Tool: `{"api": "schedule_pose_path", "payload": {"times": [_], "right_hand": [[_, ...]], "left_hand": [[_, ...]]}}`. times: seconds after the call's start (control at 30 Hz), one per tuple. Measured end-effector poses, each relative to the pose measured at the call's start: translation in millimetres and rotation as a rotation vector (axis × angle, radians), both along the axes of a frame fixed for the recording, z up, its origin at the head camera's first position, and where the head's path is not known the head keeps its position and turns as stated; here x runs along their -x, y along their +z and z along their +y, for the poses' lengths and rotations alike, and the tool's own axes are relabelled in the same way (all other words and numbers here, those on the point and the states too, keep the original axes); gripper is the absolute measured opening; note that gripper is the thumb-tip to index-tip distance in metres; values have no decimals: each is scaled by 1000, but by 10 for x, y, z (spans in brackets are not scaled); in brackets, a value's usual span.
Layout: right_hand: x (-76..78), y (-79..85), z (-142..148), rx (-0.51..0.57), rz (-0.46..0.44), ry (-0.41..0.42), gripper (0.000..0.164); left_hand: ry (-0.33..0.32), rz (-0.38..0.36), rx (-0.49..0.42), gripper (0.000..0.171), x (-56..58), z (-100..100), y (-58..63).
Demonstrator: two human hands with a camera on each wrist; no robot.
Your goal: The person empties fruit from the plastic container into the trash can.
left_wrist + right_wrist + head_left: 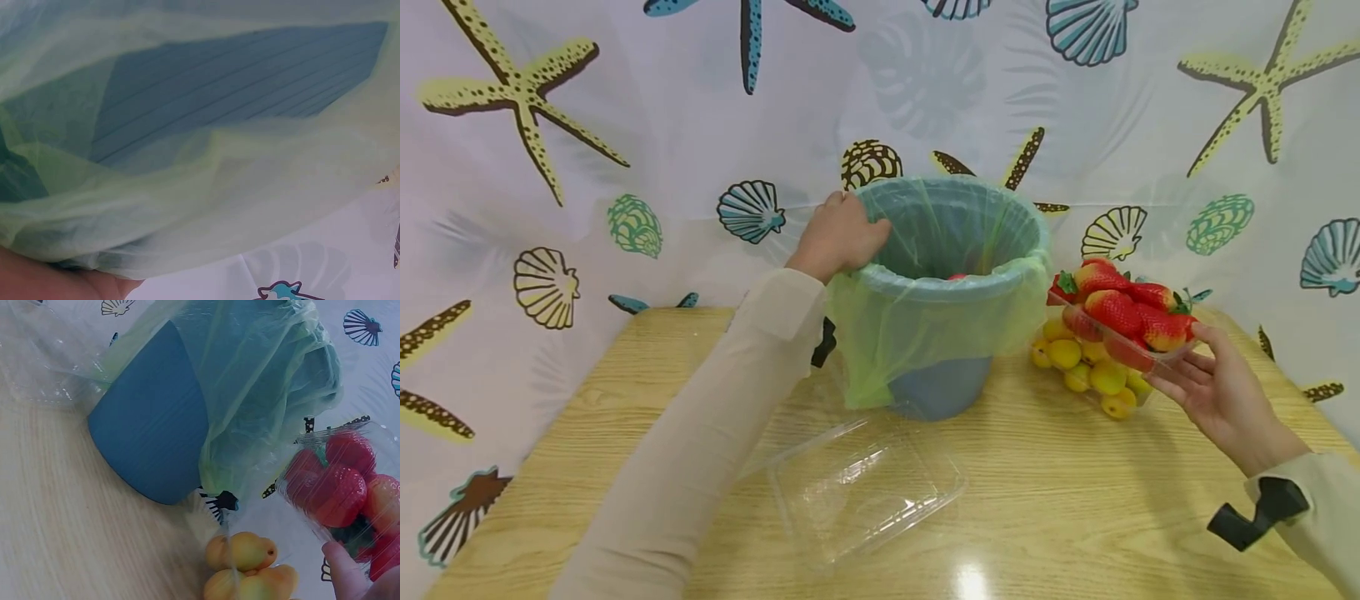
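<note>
My left hand (842, 237) grips the left rim of a blue bin (940, 392), thumb inside and fingers over the edge. A thin green bin liner (928, 325) is folded over that rim and hangs down outside. Something small and red (957, 276) shows low inside the bin, mostly hidden by the front rim. On the right, my right hand (1232, 400) holds a clear plastic box (1127, 350) heaped with red strawberries (1116, 310). Thumb and fingers clasp its near end, and the box overlaps a pile of yellow fruit (1078, 367) in the head view.
Clear, empty plastic containers (868, 492) lie on the wooden table (1045, 517) in front of the bin, partly behind my left sleeve. The yellow fruit sits in clear plastic to the bin's right. A curtain (685, 125) printed with shells and starfish hangs behind the table.
</note>
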State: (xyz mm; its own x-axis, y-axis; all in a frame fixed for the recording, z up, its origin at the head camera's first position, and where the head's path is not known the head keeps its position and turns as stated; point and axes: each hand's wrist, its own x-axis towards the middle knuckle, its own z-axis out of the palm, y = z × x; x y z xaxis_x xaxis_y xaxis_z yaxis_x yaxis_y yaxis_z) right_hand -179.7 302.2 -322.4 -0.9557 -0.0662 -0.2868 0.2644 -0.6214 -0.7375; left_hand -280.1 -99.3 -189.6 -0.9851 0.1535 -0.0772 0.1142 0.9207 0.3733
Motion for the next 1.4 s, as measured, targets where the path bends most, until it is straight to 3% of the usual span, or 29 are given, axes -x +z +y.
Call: {"api": "schedule_pose_path", "payload": {"times": [0.27,0.5,0.9,1.13,1.4], "right_hand": [[112,143,29,60,28,-45,39],[198,269,10,62,-3,-73,52],[393,635,5,105,6,-68,59],[452,803,-96,-23,46,-107,60],[500,931,-169,-42,54,-96,60]], "left_hand": [[-11,7,8,66,3,4,5],[-20,15,19,65,3,16,-16],[-6,12,14,65,2,-2,-4],[-2,4,11,66,-12,-7,9],[3,4,15,68,-21,4,9]]}}
